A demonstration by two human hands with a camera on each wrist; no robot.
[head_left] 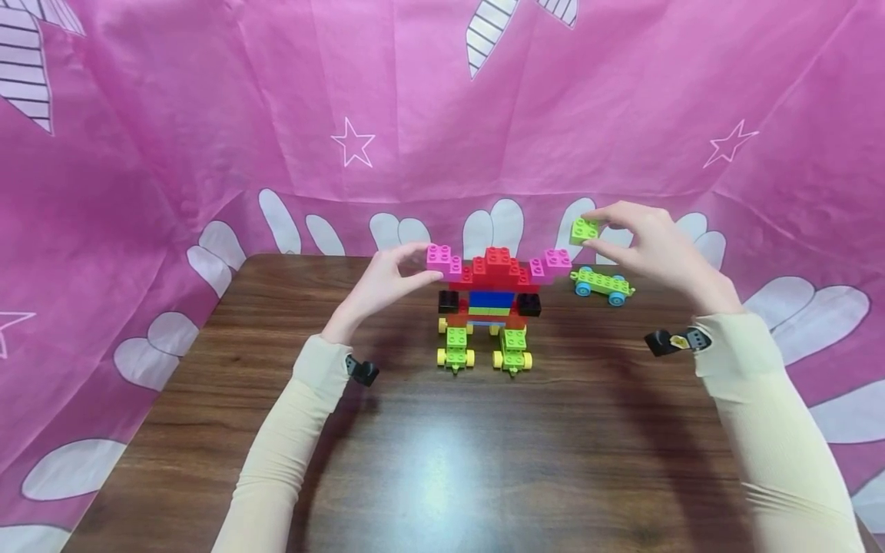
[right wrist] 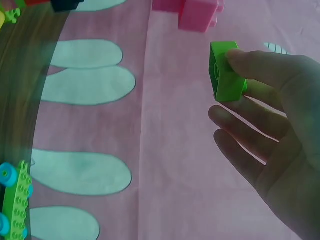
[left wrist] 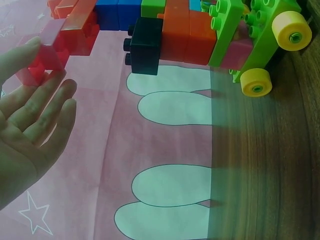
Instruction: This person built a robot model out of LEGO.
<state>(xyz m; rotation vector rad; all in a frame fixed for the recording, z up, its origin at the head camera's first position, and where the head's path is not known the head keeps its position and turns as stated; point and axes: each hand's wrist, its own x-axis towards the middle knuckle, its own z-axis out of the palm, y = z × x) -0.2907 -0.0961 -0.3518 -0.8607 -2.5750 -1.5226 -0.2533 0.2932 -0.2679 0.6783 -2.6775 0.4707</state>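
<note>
A toy figure of building blocks point(head_left: 496, 265) stands on the table, with red bricks on top, blue ones in the middle and a black brick point(head_left: 528, 305) at either side. Green wheeled bases point(head_left: 514, 339) with yellow wheels are under it. My left hand point(head_left: 379, 286) pinches the pink bricks point(head_left: 442, 259) at the figure's left end between thumb and fingers. My right hand point(head_left: 653, 244) holds a light green brick point(right wrist: 229, 75) by thumb and fingertips, up in the air near the pink bricks point(head_left: 553, 264) at the right end. The left wrist view shows the figure's side.
A green wheeled base point(head_left: 603, 284) with blue wheels sits right of the figure, below my right hand. The wooden table point(head_left: 429, 445) ends at a pink patterned cloth point(head_left: 429, 100) that hangs behind and on both sides.
</note>
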